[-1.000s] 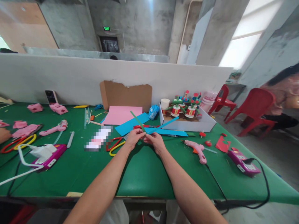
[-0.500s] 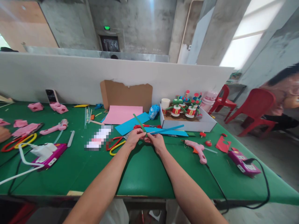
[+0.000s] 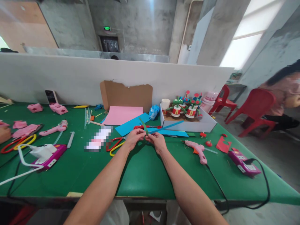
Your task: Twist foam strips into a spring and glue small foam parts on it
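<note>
In the middle of the head view, my left hand [image 3: 135, 138] and my right hand [image 3: 157, 142] meet just above the table, fingertips almost touching. A narrow green paper strip [image 3: 143, 124] rises from between them, pinched by my left fingers. A blue paper strip [image 3: 170, 125] slants up to the right from my closed right fingers. Both strips come together at the fingertips, where the fingers partly hide the joint. Red-and-yellow-handled scissors [image 3: 114, 145] lie beside my left wrist. Behind my hands are a blue paper sheet [image 3: 131, 124] and a red-handled tool [image 3: 152, 127].
A white box [image 3: 199, 127] of small robot-like paper-cup figures stands at back right. A pink glue gun [image 3: 198, 150] with its cord and a purple power strip [image 3: 243, 163] lie right. Another person's hand [image 3: 4, 133] shows at far left; a person sits at far right.
The upper end of the green strip has shifted right and slightly down. The blue strip's far end tips higher. Both hands stay together in nearly the same place.
</note>
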Action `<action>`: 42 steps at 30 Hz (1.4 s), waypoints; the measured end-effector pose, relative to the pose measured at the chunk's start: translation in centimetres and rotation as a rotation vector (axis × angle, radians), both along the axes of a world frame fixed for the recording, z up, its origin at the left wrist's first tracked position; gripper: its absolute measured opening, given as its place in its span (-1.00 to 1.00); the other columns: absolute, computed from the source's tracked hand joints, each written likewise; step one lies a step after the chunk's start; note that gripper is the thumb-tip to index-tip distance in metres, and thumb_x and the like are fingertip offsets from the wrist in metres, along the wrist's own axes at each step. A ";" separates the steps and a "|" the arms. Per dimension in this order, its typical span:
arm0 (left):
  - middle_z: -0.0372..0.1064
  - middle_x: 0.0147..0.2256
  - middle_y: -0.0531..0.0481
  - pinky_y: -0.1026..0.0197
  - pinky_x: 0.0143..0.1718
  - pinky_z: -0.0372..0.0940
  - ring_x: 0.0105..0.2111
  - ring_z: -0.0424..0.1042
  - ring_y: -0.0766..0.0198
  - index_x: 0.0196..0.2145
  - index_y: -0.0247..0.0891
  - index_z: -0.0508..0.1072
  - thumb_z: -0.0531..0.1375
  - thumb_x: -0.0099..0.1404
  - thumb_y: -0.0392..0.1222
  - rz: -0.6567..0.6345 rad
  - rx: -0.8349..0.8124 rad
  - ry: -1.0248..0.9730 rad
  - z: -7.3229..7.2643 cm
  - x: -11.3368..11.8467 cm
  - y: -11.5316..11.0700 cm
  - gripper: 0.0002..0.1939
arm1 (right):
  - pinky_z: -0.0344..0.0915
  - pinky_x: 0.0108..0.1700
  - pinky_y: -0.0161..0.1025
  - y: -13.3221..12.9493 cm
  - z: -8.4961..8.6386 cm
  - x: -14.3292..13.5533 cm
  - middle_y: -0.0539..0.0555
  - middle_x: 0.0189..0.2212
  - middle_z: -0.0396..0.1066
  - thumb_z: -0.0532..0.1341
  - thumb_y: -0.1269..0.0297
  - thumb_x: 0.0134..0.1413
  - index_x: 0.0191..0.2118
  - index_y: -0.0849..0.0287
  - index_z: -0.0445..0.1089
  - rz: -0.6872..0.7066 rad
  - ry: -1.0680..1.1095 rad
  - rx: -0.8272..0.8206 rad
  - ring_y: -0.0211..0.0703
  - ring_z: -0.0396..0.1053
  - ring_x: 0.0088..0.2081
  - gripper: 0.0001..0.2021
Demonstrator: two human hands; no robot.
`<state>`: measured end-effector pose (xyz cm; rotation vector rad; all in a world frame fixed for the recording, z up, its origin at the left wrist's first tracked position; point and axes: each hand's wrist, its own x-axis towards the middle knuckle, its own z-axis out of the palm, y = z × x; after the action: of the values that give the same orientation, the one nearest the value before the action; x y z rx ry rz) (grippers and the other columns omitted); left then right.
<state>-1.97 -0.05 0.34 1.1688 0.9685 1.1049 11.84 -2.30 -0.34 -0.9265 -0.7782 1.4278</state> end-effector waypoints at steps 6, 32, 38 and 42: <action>0.39 -0.53 0.01 0.27 -0.46 0.18 -0.53 0.32 0.36 -0.51 -0.32 0.44 0.41 -0.18 -0.03 -0.045 -0.004 0.038 0.3 0.3 -0.4 -0.64 | 0.46 -0.28 -0.27 -0.3 0.1 0.0 0.02 -0.56 0.49 0.46 0.29 -0.39 -0.54 0.23 0.38 -0.010 -0.020 -0.007 -0.20 0.49 -0.47 -0.73; 0.25 -0.67 0.12 0.30 -0.53 0.13 -0.62 0.21 0.41 -0.59 -0.30 0.38 0.36 -0.17 -0.01 0.031 0.045 0.099 0.6 0.7 -0.4 -0.67 | 0.36 -0.40 -0.27 0.0 0.2 0.3 -0.07 -0.63 0.42 0.40 0.27 -0.35 -0.52 0.18 0.42 -0.087 -0.174 0.102 -0.26 0.36 -0.56 -0.81; 0.25 -0.64 0.12 0.29 -0.50 0.14 -0.60 0.20 0.41 -0.59 -0.31 0.37 0.37 -0.17 -0.01 -0.014 0.053 0.047 0.8 0.4 -0.4 -0.66 | 0.42 -0.35 -0.27 0.5 -0.3 0.5 -0.05 -0.58 0.46 0.47 0.27 -0.46 -0.56 0.18 0.36 0.015 0.068 -0.059 -0.34 0.35 -0.57 -0.70; 0.26 -0.64 0.10 0.28 -0.50 0.14 -0.60 0.20 0.40 -0.59 -0.31 0.38 0.36 -0.18 0.00 -0.039 0.070 0.087 1.0 0.5 -0.5 -0.66 | 0.41 -0.34 -0.29 0.4 -0.4 0.5 -0.05 -0.65 0.42 0.49 0.19 -0.44 -0.52 0.22 0.42 0.066 0.066 -0.088 -0.33 0.36 -0.58 -0.68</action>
<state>-1.46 -0.59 1.31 1.2966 0.9756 1.0716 12.30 -1.92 -0.71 -0.9236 -0.7071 1.5530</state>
